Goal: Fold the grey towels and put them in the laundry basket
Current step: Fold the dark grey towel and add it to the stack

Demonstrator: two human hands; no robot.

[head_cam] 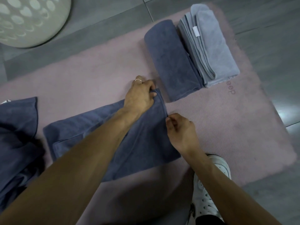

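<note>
A single head-worn camera looks steeply down and forward from close above a pink mat (100, 65) on a grey tiled floor (267, 38); no second view shares the scene.

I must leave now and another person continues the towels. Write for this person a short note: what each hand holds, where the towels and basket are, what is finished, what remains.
Left hand grips the far right corner of the dark towel being folded on the pink mat.
Right hand pinches the same right edge, nearer to you.
Done: a folded dark towel and a folded light grey towel lie side by side at the mat's far end.
Left: finish this fold, fold the loose dark towel at the left, then move all into the laundry basket, far left on the floor.
</note>
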